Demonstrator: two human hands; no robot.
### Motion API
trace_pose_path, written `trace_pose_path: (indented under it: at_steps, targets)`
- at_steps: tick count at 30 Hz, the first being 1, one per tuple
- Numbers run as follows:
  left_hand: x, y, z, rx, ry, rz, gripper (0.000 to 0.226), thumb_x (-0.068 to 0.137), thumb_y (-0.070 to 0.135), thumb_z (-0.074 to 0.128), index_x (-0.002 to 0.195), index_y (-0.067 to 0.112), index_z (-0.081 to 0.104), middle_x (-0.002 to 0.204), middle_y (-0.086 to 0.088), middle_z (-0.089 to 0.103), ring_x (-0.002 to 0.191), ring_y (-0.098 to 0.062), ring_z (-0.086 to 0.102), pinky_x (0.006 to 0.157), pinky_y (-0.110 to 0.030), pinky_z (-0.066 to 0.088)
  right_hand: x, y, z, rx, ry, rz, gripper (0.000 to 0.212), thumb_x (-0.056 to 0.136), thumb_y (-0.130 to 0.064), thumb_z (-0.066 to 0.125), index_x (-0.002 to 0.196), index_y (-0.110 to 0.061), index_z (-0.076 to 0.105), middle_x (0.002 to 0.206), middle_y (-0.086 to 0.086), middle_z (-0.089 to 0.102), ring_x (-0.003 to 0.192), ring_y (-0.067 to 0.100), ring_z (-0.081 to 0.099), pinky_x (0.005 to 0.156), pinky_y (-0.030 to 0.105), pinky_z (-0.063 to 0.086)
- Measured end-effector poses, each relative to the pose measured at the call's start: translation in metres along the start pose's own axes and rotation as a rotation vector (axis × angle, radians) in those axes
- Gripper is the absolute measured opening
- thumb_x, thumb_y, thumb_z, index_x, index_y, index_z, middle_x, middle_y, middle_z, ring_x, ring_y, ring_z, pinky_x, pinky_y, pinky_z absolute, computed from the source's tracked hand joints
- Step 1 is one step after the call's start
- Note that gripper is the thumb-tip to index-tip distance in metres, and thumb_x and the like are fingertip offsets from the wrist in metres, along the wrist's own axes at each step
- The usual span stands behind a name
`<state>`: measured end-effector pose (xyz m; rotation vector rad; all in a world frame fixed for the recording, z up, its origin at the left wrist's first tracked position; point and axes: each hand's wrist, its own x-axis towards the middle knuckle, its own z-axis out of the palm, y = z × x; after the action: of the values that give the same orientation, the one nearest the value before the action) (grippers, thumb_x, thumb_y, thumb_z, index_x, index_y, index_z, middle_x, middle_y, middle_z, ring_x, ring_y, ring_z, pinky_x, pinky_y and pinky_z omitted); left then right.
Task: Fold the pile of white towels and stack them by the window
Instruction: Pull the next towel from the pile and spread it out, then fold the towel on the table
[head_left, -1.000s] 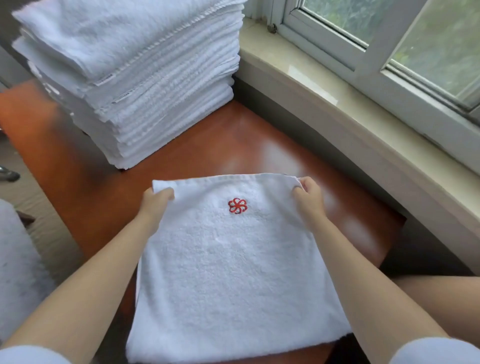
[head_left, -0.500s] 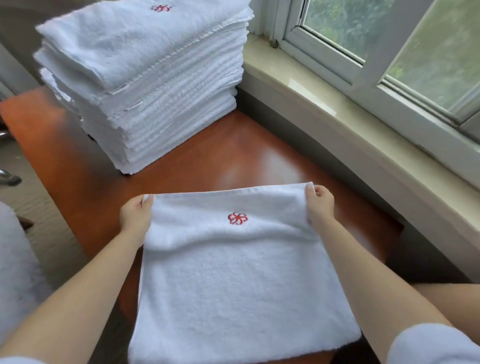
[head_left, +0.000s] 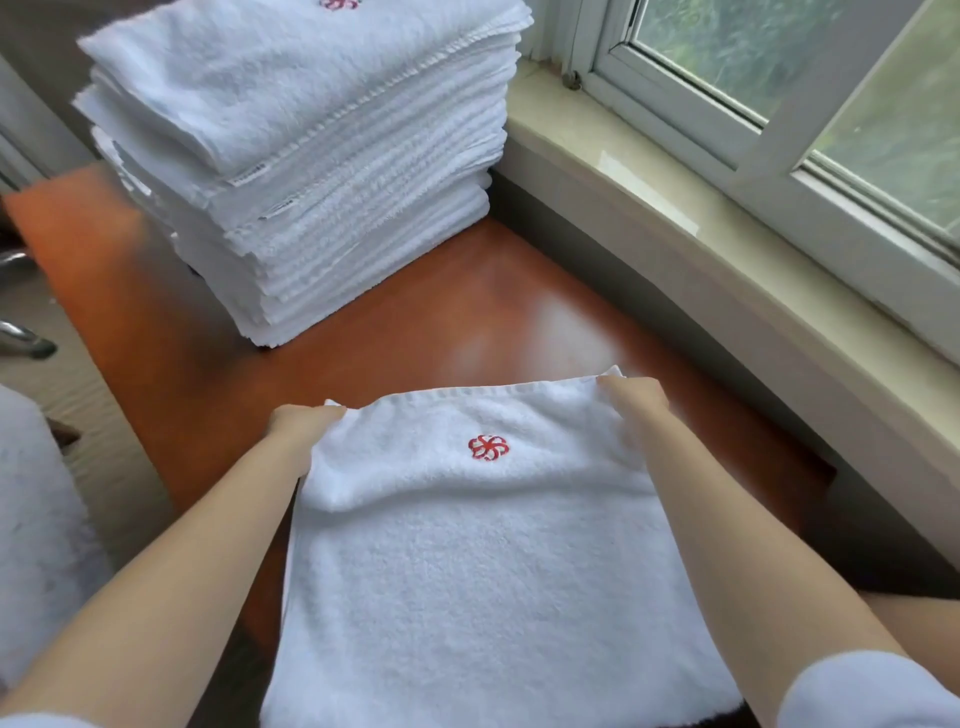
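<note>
Both our arms are stretched forward and bare up to the short white sleeves at the bottom corners of the view. Our left hand is curled with the knuckles up, pinching the far left corner of the towel. Our right hand does the same on the far right corner, fingers tucked over the edge. Hands sit well apart, roughly level, with the right one slightly further out.

Counts: 1 loose towel at the table's near edge, 2 hands on it, left hand and right hand. 1 towel stack at far edge; layer count unreadable. 2 red logos visible.
</note>
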<state>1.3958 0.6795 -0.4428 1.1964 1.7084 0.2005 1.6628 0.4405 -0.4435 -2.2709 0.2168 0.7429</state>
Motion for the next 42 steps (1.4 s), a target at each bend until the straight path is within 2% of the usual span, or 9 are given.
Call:
trace_pose_path:
  at_steps: [6, 10, 14, 18, 21, 27, 33, 38, 42]
  targets:
    - [-0.025, 0.022, -0.023, -0.147, 0.126, 0.183, 0.034, 0.086, 0.023, 0.074, 0.112, 0.002, 0.067, 0.101, -0.006, 0.063, 0.104, -0.028, 0.06, 0.085, -0.032, 0.045, -0.033, -0.011, -0.022, 0.155, 0.128, -0.073, 0.022, 0.088, -0.027, 0.059, 0.073, -0.01, 0.062, 0.063, 0.001, 0.052, 0.056, 0.022, 0.049, 0.065, 0.033, 0.049]
    - [-0.059, 0.048, -0.046, -0.239, 0.116, 0.504, 0.017, 0.086, 0.025, 0.073, 0.075, 0.015, 0.063, 0.083, -0.002, 0.053, 0.081, -0.017, 0.048, 0.07, -0.028, 0.038, -0.071, -0.036, -0.056, 0.231, 0.181, -0.169, 0.019, 0.081, -0.012, 0.058, 0.062, -0.013, 0.056, 0.06, -0.001, 0.048, 0.06, 0.022, 0.047, 0.063, 0.03, 0.042]
    - [-0.118, 0.077, -0.074, -0.441, 0.1, 0.7, 0.008, 0.093, 0.018, 0.064, 0.096, 0.011, 0.064, 0.087, -0.003, 0.053, 0.081, -0.014, 0.047, 0.051, -0.009, 0.037, -0.119, -0.064, -0.096, 0.33, 0.239, -0.321, 0.014, 0.082, -0.007, 0.058, 0.07, -0.014, 0.058, 0.062, -0.002, 0.044, 0.061, 0.022, 0.042, 0.054, 0.024, 0.036]
    - [-0.158, 0.1, -0.117, -0.572, 0.214, 0.854, 0.036, 0.09, 0.029, 0.067, 0.086, -0.007, 0.068, 0.046, 0.017, 0.042, 0.052, 0.002, 0.038, 0.052, -0.015, 0.034, -0.171, -0.081, -0.13, 0.433, 0.327, -0.52, 0.017, 0.091, -0.016, 0.056, 0.075, -0.013, 0.062, 0.063, 0.002, 0.045, 0.062, 0.02, 0.043, 0.059, 0.027, 0.034]
    - [-0.187, 0.108, -0.142, -0.638, 0.247, 0.939, 0.032, 0.079, 0.049, 0.065, 0.072, 0.018, 0.067, 0.063, 0.004, 0.053, 0.067, -0.012, 0.047, 0.066, -0.029, 0.042, -0.199, -0.084, -0.146, 0.455, 0.404, -0.619, 0.031, 0.095, -0.019, 0.052, 0.065, -0.01, 0.052, 0.064, 0.007, 0.044, 0.066, 0.022, 0.042, 0.062, 0.03, 0.033]
    - [-0.21, 0.095, -0.169, -0.56, 0.315, 1.159, 0.042, 0.08, 0.062, 0.059, 0.067, 0.023, 0.059, 0.071, -0.001, 0.048, 0.068, -0.014, 0.04, 0.063, -0.031, 0.037, -0.231, -0.071, -0.171, 0.504, 0.596, -0.73, 0.033, 0.097, -0.03, 0.053, 0.069, -0.011, 0.059, 0.062, 0.007, 0.048, 0.065, 0.024, 0.045, 0.061, 0.031, 0.033]
    - [-0.2, 0.077, -0.17, -0.49, 0.332, 1.118, 0.049, 0.076, 0.067, 0.06, 0.073, 0.02, 0.07, 0.066, -0.007, 0.056, 0.069, -0.023, 0.052, 0.07, -0.039, 0.049, -0.235, -0.067, -0.172, 0.52, 0.639, -0.754, 0.043, 0.096, -0.024, 0.055, 0.056, -0.012, 0.043, 0.056, 0.006, 0.036, 0.063, 0.025, 0.038, 0.061, 0.032, 0.031]
    - [-0.193, 0.076, -0.152, -0.412, 0.29, 1.001, 0.046, 0.087, 0.051, 0.063, 0.057, 0.018, 0.053, 0.057, -0.002, 0.044, 0.066, -0.018, 0.041, 0.058, -0.03, 0.034, -0.207, -0.067, -0.156, 0.619, 0.493, -0.67, 0.038, 0.095, -0.023, 0.056, 0.058, -0.014, 0.058, 0.058, 0.0, 0.061, 0.072, 0.028, 0.069, 0.072, 0.04, 0.053]
    - [-0.187, 0.085, -0.141, -0.365, 0.274, 0.947, 0.029, 0.089, 0.039, 0.068, 0.093, 0.011, 0.074, 0.085, -0.002, 0.067, 0.082, -0.015, 0.057, 0.072, -0.025, 0.042, -0.186, -0.074, -0.152, 0.693, 0.396, -0.637, 0.024, 0.093, -0.018, 0.062, 0.072, -0.009, 0.068, 0.06, -0.008, 0.058, 0.076, 0.023, 0.07, 0.079, 0.037, 0.054]
